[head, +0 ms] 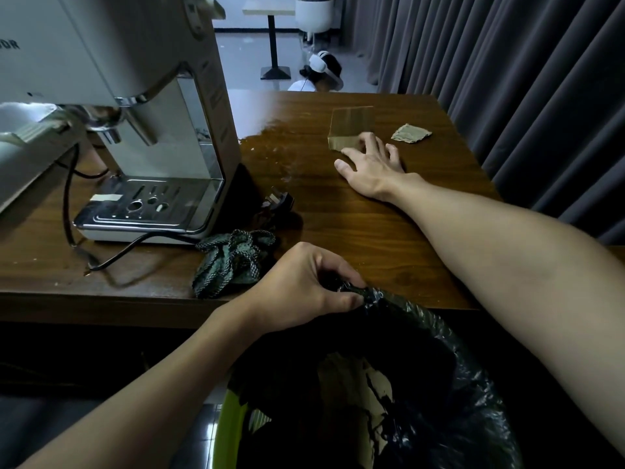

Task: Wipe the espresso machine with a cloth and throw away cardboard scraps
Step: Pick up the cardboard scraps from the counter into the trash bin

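Dark wooden table in a dim room, seen from above its near edge. A grey pleated curtain hangs just beyond the table's right edge. Past the far edge lies a pale tiled floor with a small pedestal stand, a white planter and a seated person wearing a headset. The espresso machine occupies the left of the table, with its black power cord looping along the front and the plug lying at its right side. The dark green cloth lies bunched near the front edge, just right of the machine's base. 2 cardboard pieces rest toward the far right corner: the larger piece and, apart to its right, the small scrap. The right grip is released, fingers spread flat, with its fingertips touching the near edge of the larger piece. The left grip is clenched on the rim of the black bin bag, which lines a lime-green bin below the table's front edge. Pale cardboard already lies inside the bag. Bare wood lies open between the machine and the larger piece, and between the cloth and the right forearm.
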A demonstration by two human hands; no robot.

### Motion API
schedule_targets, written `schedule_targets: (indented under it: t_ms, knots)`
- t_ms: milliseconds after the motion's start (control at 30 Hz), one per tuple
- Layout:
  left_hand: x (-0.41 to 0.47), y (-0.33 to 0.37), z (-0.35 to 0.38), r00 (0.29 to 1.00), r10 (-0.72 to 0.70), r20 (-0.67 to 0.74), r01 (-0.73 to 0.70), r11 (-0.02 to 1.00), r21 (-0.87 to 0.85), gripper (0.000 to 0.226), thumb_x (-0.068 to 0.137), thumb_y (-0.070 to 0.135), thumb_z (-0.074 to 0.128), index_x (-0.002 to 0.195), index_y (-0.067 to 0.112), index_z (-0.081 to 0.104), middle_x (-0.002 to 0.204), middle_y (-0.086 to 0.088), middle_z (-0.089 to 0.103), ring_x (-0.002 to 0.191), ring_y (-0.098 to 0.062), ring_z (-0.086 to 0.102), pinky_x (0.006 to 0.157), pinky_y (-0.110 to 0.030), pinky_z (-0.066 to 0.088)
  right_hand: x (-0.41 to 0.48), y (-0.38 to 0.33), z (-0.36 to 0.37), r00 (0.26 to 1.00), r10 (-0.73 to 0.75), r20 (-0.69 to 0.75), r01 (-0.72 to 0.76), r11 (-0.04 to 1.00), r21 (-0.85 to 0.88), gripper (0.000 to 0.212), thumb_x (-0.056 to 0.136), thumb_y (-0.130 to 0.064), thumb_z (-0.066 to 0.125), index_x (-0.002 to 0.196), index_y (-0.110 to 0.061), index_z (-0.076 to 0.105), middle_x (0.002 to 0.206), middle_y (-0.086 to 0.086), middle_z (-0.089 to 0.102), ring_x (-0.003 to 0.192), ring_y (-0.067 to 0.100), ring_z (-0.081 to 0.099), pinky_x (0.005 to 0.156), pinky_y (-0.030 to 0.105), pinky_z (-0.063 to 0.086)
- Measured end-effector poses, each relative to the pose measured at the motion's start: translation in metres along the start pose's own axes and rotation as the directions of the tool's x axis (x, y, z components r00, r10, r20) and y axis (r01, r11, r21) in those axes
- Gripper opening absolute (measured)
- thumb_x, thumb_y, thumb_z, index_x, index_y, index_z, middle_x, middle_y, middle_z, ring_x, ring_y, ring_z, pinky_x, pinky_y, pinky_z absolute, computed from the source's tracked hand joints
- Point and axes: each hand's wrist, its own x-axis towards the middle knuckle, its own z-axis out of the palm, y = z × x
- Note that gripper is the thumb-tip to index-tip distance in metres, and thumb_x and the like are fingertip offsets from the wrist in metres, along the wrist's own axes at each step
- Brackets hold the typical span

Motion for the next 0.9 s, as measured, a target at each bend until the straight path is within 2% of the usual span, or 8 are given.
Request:
schedule_targets:
  t_ms: [67, 167, 267, 333, 467, 567, 733, 900]
  knots:
    - [0.001, -0.002, 0.0, 1.0, -0.003, -0.003, 0.003, 1.0, 0.0, 0.011, 0.081, 0.011, 0.082, 0.091, 0.014, 0.08, 0.09, 0.003, 0.078, 0.085, -0.012, 0.073, 0.083, -0.036, 0.059, 0.001, 0.001, 0.002, 1.0, -0.006, -0.003, 0.006, 1.0, 0.026, 0.056, 0.097, -0.058, 0.024, 0.139, -0.025, 0.042, 0.156, 0.006, 0.025, 0.147, 0.02, 0.015, 0.12, 0.05, 0.0]
    - [0.0, -0.002, 0.001, 1.0, -0.001, -0.004, 0.001, 1.0, -0.002, 0.011, 0.08, 0.011, 0.082, 0.091, 0.014, 0.08, 0.09, 0.003, 0.078, 0.084, -0.012, 0.074, 0.082, -0.035, 0.06, 0.0, 0.0, 0.003, 0.999, 0.012, -0.046, -0.01, 0.999, 0.044, 0.057, 0.097, -0.057, 0.027, 0.137, -0.018, 0.037, 0.149, 0.007, 0.04, 0.143, 0.019, 0.028, 0.118, 0.049, 0.006]
    - [0.001, -0.002, 0.001, 1.0, -0.004, -0.003, 0.004, 1.0, -0.02, 0.01, 0.08, 0.01, 0.081, 0.09, 0.013, 0.08, 0.09, 0.002, 0.078, 0.085, -0.015, 0.074, 0.083, -0.038, 0.059, -0.001, -0.002, 0.002, 0.998, 0.014, -0.066, -0.013, 1.0, 0.015, 0.063, 0.097, -0.055, 0.028, 0.15, -0.023, 0.021, 0.154, 0.007, 0.031, 0.143, 0.023, 0.024, 0.116, 0.05, 0.008]
    - [0.001, -0.002, 0.001, 1.0, -0.003, 0.003, 0.003, 1.0, -0.022, 0.01, 0.08, 0.01, 0.081, 0.09, 0.013, 0.08, 0.09, 0.002, 0.078, 0.085, -0.015, 0.074, 0.083, -0.039, 0.059, -0.001, -0.001, 0.001, 0.997, -0.001, -0.079, 0.0, 1.0, -0.016, 0.062, 0.097, -0.055, 0.029, 0.151, -0.027, 0.02, 0.153, 0.009, 0.024, 0.144, 0.026, 0.018, 0.116, 0.05, 0.008]
    - [0.001, -0.003, 0.001, 1.0, 0.001, 0.003, -0.001, 1.0, -0.023, 0.01, 0.08, 0.01, 0.081, 0.09, 0.013, 0.08, 0.09, 0.002, 0.078, 0.084, -0.013, 0.074, 0.083, -0.035, 0.059, 0.005, -0.001, 0.002, 0.995, -0.047, -0.089, 0.048, 0.999, 0.018, 0.063, 0.098, -0.053, 0.03, 0.154, -0.031, 0.011, 0.163, 0.002, 0.002, 0.15, 0.019, -0.003, 0.119, 0.05, -0.005]
    - [0.001, -0.004, 0.001, 1.0, 0.003, 0.004, -0.003, 1.0, -0.016, 0.01, 0.081, 0.011, 0.081, 0.091, 0.014, 0.08, 0.091, 0.003, 0.078, 0.085, -0.012, 0.073, 0.083, -0.033, 0.059, 0.01, -0.002, 0.002, 0.999, -0.033, -0.005, 0.033, 0.999, 0.03, 0.064, 0.099, -0.054, 0.027, 0.155, -0.03, 0.007, 0.164, 0.0, 0.008, 0.15, 0.015, -0.001, 0.118, 0.051, -0.006]
    - [0.002, -0.004, 0.0, 1.0, 0.007, -0.004, -0.007, 1.0, 0.01, 0.012, 0.08, 0.013, 0.082, 0.092, 0.013, 0.08, 0.092, 0.004, 0.078, 0.086, -0.01, 0.073, 0.083, -0.034, 0.059, 0.009, -0.004, 0.001, 1.0, -0.012, -0.005, 0.012, 1.0, 0.013, 0.063, 0.099, -0.055, 0.025, 0.154, -0.025, 0.016, 0.159, 0.002, 0.022, 0.148, 0.019, 0.014, 0.117, 0.054, -0.001]
    - [0.002, -0.003, 0.001, 1.0, 0.018, -0.017, -0.018, 1.0, -0.001, 0.011, 0.08, 0.009, 0.082, 0.091, 0.011, 0.08, 0.09, 0.001, 0.078, 0.083, -0.013, 0.074, 0.079, -0.029, 0.059, -0.001, -0.006, 0.0, 0.999, -0.034, 0.004, 0.034, 0.998, 0.051, 0.052, 0.099, -0.053, 0.023, 0.14, -0.026, 0.042, 0.144, 0.003, 0.034, 0.137, 0.022, 0.032, 0.116, 0.052, 0.006]
